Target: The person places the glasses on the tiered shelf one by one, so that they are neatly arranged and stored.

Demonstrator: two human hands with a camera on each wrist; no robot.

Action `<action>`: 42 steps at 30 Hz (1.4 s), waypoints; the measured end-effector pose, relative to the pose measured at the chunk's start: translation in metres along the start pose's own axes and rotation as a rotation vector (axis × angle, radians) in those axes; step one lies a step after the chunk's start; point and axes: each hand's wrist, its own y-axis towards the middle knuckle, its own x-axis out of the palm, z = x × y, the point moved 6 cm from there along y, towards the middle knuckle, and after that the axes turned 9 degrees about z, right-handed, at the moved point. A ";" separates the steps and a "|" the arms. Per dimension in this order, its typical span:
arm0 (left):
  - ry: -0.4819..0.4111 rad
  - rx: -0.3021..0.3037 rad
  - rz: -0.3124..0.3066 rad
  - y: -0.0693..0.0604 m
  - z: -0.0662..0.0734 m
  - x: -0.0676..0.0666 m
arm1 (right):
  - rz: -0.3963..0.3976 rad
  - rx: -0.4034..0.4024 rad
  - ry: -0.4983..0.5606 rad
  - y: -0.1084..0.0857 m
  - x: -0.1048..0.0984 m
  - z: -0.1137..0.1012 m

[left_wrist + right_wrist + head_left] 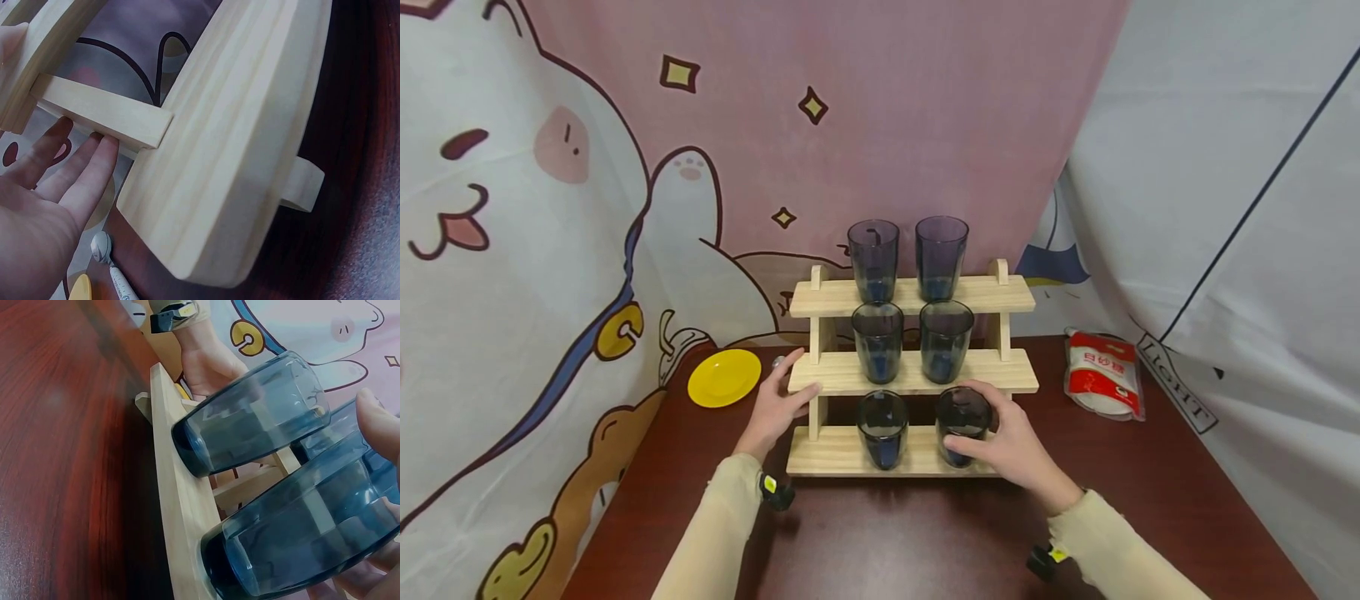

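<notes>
A three-tier wooden rack (837, 454) carries dark tinted drinking glasses, two on each tier. My right hand (1018, 442) holds the right glass (962, 421) on the bottom tier, thumb in front and fingers round the far side. In the right wrist view that glass (300, 531) has its base on the board. Left of it on the same tier stands another glass (883, 429), apart from the hand. My left hand (773, 410) grips the left end of the middle shelf (831, 371), thumb at its front edge. In the left wrist view its fingers (94, 172) reach to the side post.
On the brown table, a yellow plate (725, 378) lies left of the rack. A spoon (115, 269) lies near the rack's left side, mostly hidden in the head view. A red and white bag (1103, 375) lies to the right. Printed cloth (925, 108) hangs behind.
</notes>
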 end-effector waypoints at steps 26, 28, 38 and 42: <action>-0.012 -0.007 -0.023 -0.019 0.031 0.001 | 0.004 0.061 -0.034 0.000 0.010 0.007; -0.012 -0.008 -0.022 -0.019 0.031 0.001 | 0.004 0.052 -0.029 0.000 0.011 0.006; -0.010 -0.022 -0.013 -0.019 0.031 0.000 | 0.013 0.056 -0.055 -0.001 0.014 0.004; -0.007 -0.019 -0.014 -0.019 0.031 0.001 | 0.023 0.054 -0.071 -0.001 0.014 0.005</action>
